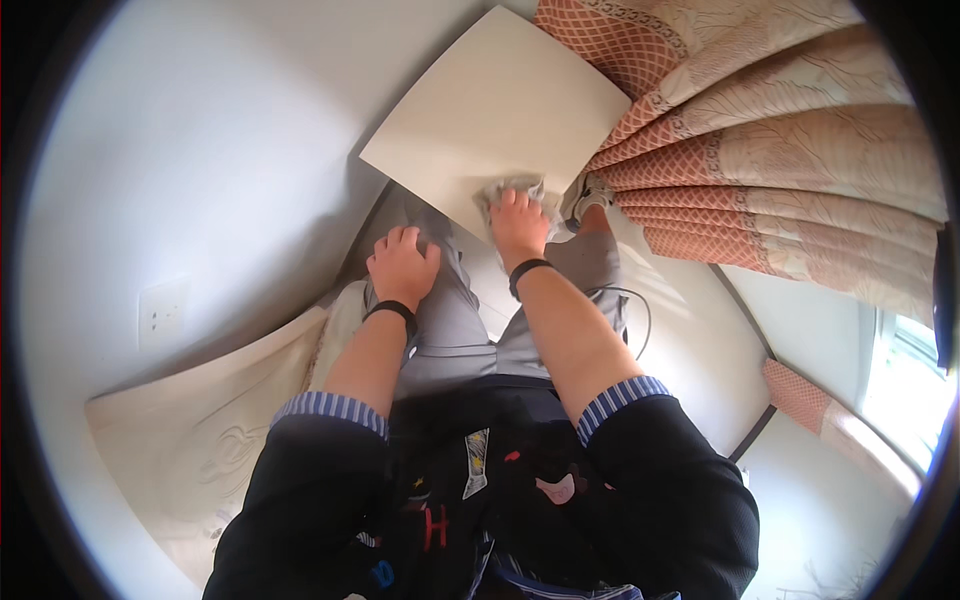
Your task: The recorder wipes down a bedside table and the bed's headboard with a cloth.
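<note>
My right hand (521,228) presses a crumpled greyish cloth (494,192) against the near edge of a cream-coloured cabinet top (505,100). Its fingers are bent over the cloth, which bunches out around them. My left hand (401,264) rests on my left knee, over the grey trousers (440,320). The fingers of that hand curl loosely over the knee, spread a little apart, with nothing seen in them. Both wrists wear dark bands.
Patterned curtains (760,160) hang close on the right of the cabinet. A white wall with a socket (162,316) stands on the left. A cream, embossed headboard (215,430) is at lower left. A bright window (908,385) shows at far right. A thin dark cable (648,318) loops beside my right leg.
</note>
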### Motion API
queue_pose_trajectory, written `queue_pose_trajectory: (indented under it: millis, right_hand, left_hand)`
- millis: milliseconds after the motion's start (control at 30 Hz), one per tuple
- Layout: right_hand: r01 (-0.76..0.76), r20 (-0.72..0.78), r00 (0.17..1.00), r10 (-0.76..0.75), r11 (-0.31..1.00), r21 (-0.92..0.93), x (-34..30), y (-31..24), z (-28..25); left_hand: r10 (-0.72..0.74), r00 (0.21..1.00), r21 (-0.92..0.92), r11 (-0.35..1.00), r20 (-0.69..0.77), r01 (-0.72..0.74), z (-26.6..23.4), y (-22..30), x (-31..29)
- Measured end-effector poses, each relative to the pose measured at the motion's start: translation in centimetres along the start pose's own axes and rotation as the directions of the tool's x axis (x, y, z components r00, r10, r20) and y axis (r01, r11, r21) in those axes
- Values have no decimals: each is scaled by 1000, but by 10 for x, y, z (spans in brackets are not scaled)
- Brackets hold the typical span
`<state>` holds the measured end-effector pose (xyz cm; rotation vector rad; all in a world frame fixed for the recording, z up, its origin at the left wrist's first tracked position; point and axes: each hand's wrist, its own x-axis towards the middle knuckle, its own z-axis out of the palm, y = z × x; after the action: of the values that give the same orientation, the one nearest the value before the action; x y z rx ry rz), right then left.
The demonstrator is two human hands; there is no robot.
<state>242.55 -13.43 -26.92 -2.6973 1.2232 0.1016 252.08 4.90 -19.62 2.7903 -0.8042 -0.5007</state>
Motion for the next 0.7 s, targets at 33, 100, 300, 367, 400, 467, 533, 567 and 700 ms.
queue_pose_trajectory:
  millis: [33,100,300,367,400,467,533,567,700]
  right_hand:
    - [-1,-13,1000,1,1000,-12,-13,4,-3]
    - [-40,57,998,35,995,89,-30,11,-8]
    - [-53,136,990,34,989,135,-33,5,-16]
    - [-139,240,965,103,980,139,-24,5,-23]
    - [-150,262,958,114,981,124,-15,6,-24]
    - [-158,259,957,129,983,95,1,5,-26]
    - [-151,235,962,136,987,47,23,2,-27]
    - [-117,218,970,105,992,41,38,-1,-26]
    - [-103,165,982,92,993,63,106,-21,-33]
  left_hand:
    - [8,1000,-14,1000,-8,-8,-6,4,-3]
    - [-36,980,-27,999,195,42,-30,19,-3]
    - [-20,1000,-31,999,1,20,-10,-7,-10]
    - [-25,994,-80,996,104,33,-24,-2,-8]
    - [-13,981,-120,992,192,36,-34,3,-3]
    - [-29,975,-111,992,221,55,-37,7,1]
    - [-49,970,-98,992,236,74,-31,8,5]
    - [-63,967,-88,992,249,87,-20,4,5]
    - [-28,997,-83,996,68,34,8,-7,5]
